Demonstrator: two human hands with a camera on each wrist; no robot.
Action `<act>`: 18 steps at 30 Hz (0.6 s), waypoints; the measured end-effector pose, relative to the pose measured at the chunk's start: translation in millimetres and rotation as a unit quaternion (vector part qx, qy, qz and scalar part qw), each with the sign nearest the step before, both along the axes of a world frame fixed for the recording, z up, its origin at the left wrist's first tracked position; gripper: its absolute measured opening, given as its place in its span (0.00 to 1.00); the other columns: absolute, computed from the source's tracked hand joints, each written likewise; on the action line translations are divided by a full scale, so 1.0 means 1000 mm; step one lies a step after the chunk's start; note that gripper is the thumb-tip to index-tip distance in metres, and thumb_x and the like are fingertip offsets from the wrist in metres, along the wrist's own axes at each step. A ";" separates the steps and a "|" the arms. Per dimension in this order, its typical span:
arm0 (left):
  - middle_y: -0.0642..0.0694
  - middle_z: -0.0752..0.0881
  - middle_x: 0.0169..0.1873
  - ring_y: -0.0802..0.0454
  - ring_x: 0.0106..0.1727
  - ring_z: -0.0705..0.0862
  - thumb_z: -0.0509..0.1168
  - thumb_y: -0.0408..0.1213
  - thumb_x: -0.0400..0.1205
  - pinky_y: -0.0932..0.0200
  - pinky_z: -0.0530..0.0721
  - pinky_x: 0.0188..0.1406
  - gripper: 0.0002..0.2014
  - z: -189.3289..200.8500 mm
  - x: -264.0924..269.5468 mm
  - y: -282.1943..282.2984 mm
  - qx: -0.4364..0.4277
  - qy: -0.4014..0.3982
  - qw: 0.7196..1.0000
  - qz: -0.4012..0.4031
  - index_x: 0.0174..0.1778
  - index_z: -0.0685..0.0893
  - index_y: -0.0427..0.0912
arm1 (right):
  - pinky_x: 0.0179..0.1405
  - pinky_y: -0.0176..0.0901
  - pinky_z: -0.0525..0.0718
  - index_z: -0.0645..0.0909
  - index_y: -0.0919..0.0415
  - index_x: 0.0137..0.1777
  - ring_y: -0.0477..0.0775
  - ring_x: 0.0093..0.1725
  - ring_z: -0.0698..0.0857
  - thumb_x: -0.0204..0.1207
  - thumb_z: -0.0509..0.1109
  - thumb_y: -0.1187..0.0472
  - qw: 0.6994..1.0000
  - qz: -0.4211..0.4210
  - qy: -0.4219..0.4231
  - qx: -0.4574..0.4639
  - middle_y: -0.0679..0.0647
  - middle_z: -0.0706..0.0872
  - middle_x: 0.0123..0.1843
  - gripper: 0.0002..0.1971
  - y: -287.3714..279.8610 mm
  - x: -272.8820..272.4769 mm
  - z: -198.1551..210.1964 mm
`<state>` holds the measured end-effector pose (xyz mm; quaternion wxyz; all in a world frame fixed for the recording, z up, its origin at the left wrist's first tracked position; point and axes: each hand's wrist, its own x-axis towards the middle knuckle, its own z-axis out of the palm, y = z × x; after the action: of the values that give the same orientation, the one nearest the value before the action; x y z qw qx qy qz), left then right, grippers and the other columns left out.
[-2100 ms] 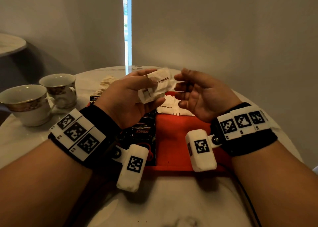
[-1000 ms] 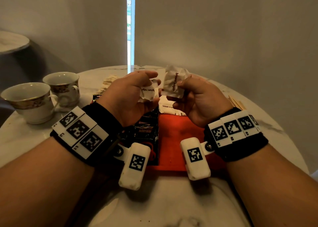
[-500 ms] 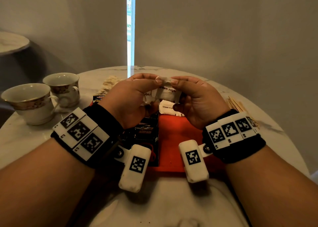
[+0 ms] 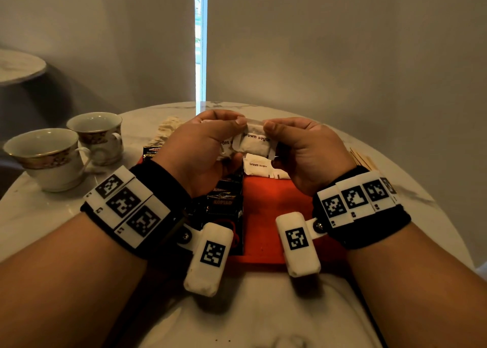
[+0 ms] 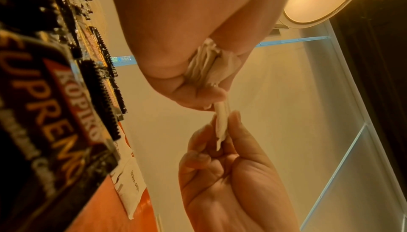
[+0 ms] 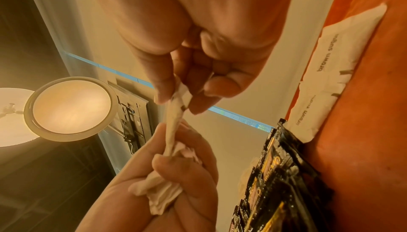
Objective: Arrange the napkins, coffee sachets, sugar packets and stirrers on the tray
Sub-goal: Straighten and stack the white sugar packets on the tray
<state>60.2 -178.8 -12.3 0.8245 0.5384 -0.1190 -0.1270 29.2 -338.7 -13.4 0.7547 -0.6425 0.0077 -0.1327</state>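
Marble table [image 4: 39, 215], both hands pinching sugar packet [image 4: 254, 143] above tray [image 4: 268, 215]

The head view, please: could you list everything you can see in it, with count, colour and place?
Sugar packets in hand: at least two, white, pinched between both hands above the tray.
Sugar packets on tray: at least one, white, far end.
Tray: one, red-orange, table centre.
Coffee sachets: several, black, on the tray's left side.
Cups: two, white with gold bands, table left.
Napkins: pale stack, behind the left hand.
Stirrers: wooden, table right.
Table: one, white marble.
Left hand: holds packets.
Right hand: pinches one packet.
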 end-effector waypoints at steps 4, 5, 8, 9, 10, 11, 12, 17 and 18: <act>0.43 0.89 0.37 0.49 0.34 0.87 0.67 0.31 0.84 0.63 0.80 0.21 0.05 0.002 -0.001 0.001 -0.004 0.002 1.000 0.009 0.44 0.83 0.44 | 0.23 0.41 0.76 0.87 0.64 0.45 0.60 0.35 0.87 0.71 0.77 0.66 1.000 -0.011 0.006 0.000 0.63 0.91 0.40 0.04 -0.002 0.001 0.001; 0.44 0.89 0.36 0.49 0.34 0.87 0.67 0.31 0.84 0.63 0.80 0.21 0.05 0.002 -0.002 0.001 -0.003 0.002 1.000 0.010 0.45 0.83 0.44 | 0.22 0.40 0.77 0.87 0.65 0.46 0.59 0.35 0.87 0.72 0.76 0.67 1.000 -0.013 0.007 0.000 0.63 0.91 0.40 0.04 -0.003 0.000 0.001; 0.44 0.89 0.36 0.49 0.34 0.86 0.67 0.31 0.84 0.64 0.80 0.22 0.05 0.002 -0.003 0.002 -0.003 0.000 1.000 0.009 0.45 0.83 0.44 | 0.22 0.40 0.78 0.87 0.66 0.47 0.58 0.34 0.88 0.73 0.76 0.68 1.000 -0.012 0.008 -0.001 0.62 0.91 0.39 0.04 -0.003 -0.001 0.002; 0.44 0.89 0.35 0.49 0.33 0.86 0.67 0.31 0.84 0.64 0.80 0.22 0.05 0.002 -0.003 0.002 -0.004 0.000 1.000 0.009 0.44 0.83 0.44 | 0.23 0.40 0.78 0.87 0.66 0.47 0.58 0.35 0.88 0.73 0.75 0.69 1.000 -0.010 0.008 -0.002 0.62 0.91 0.39 0.04 -0.004 -0.002 0.003; 0.45 0.89 0.35 0.49 0.33 0.86 0.67 0.31 0.85 0.64 0.80 0.23 0.05 0.002 -0.002 0.002 -0.004 0.001 1.000 0.010 0.44 0.83 0.45 | 0.23 0.40 0.78 0.87 0.66 0.47 0.58 0.35 0.88 0.74 0.75 0.70 1.000 -0.010 0.008 -0.002 0.62 0.91 0.39 0.03 -0.004 -0.002 0.003; 0.45 0.89 0.34 0.50 0.32 0.86 0.67 0.31 0.85 0.64 0.80 0.23 0.05 0.002 -0.002 0.001 -0.004 0.001 1.000 0.011 0.44 0.83 0.45 | 0.24 0.41 0.78 0.87 0.66 0.46 0.59 0.37 0.88 0.73 0.75 0.70 1.000 -0.011 0.007 0.000 0.62 0.91 0.40 0.03 -0.005 -0.002 0.003; 0.45 0.89 0.34 0.50 0.32 0.86 0.67 0.31 0.85 0.64 0.80 0.23 0.05 0.002 -0.002 0.002 -0.003 0.001 1.000 0.012 0.44 0.83 0.45 | 0.24 0.41 0.78 0.87 0.66 0.46 0.60 0.38 0.88 0.73 0.75 0.70 1.000 -0.012 0.007 0.002 0.63 0.91 0.40 0.04 -0.006 -0.001 0.003; 0.44 0.88 0.37 0.49 0.34 0.86 0.67 0.31 0.85 0.64 0.81 0.22 0.04 0.002 -0.003 0.001 0.001 0.002 1.000 0.012 0.45 0.83 0.44 | 0.23 0.40 0.77 0.87 0.64 0.44 0.58 0.36 0.88 0.72 0.75 0.72 1.000 -0.017 0.007 0.000 0.61 0.91 0.38 0.04 -0.007 0.000 0.004; 0.44 0.89 0.37 0.49 0.34 0.87 0.67 0.31 0.85 0.64 0.81 0.22 0.04 0.002 -0.003 0.001 0.001 0.002 1.000 0.013 0.45 0.83 0.44 | 0.23 0.39 0.77 0.87 0.64 0.44 0.58 0.36 0.88 0.73 0.75 0.72 1.000 -0.018 0.007 0.000 0.60 0.91 0.38 0.04 -0.008 0.000 0.004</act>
<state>57.6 -177.7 -10.4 0.8258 0.5403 -0.1101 -0.1181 29.6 -346.4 -9.4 0.7520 -0.6432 0.0244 -0.1421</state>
